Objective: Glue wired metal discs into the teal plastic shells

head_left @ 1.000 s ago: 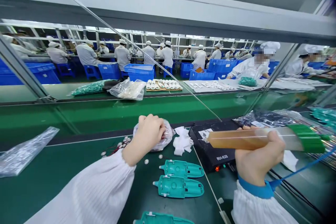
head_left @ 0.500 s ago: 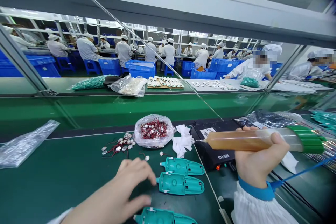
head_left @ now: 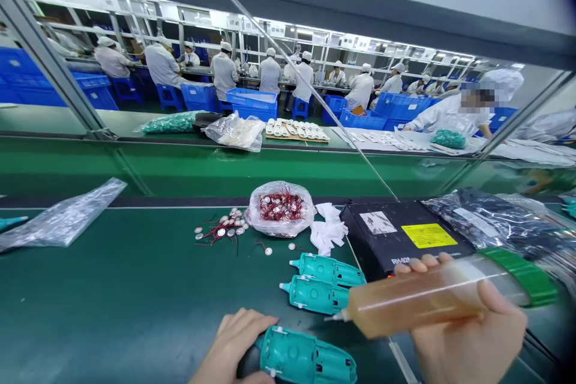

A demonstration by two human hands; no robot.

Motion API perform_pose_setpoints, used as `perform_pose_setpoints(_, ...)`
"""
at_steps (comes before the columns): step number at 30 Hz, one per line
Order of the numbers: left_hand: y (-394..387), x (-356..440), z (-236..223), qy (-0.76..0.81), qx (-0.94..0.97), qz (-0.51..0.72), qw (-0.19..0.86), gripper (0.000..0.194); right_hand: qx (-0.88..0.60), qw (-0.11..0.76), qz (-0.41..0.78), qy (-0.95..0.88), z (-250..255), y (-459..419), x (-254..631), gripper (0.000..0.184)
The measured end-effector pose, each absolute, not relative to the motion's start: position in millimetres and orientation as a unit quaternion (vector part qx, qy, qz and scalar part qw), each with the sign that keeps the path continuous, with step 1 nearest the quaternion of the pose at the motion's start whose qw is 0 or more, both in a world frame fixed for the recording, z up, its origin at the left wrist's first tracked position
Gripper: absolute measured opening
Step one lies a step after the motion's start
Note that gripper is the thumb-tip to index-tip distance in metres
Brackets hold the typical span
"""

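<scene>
My right hand (head_left: 472,336) is wrapped round a large dispensing syringe (head_left: 400,306) of amber liquid. The syringe has a green cap, and its thin nozzle points left, just below the middle shell. My left hand (head_left: 234,342) has its fingers and thumb about the left end of the nearest teal plastic shell (head_left: 310,357), which lies hollow side up. Two similar shells, a middle one (head_left: 315,294) and a farther one (head_left: 330,269), lie behind it; the syringe overlaps the middle one's right end in view.
Behind the shells are a clear bag (head_left: 281,210) of wired metal discs, loose discs (head_left: 229,228) and crumpled white cloth (head_left: 328,229). A black box (head_left: 382,246) stands at right, with plastic bags beyond. A clear bag (head_left: 63,216) lies left. A co-worker (head_left: 450,111) sits across.
My left hand has moved down and closed on the nearest shell's left end. The syringe has come lower and nearer, its nozzle moving down. The view has shifted.
</scene>
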State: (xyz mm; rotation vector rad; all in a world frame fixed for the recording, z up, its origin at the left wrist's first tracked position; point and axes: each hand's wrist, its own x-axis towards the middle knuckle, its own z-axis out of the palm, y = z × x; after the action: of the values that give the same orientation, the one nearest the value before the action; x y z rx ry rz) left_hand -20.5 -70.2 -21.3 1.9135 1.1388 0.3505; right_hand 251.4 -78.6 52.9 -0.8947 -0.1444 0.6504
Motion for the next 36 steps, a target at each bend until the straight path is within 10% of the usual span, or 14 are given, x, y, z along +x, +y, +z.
perform_pose_setpoints(36, -76.0, -19.8, -25.1, 0.426, 0.792, 0.154, 0.408, 0.054, -0.421, 0.791, 0.383, -0.224, 19.6, -81.0, 203.1, 0.028)
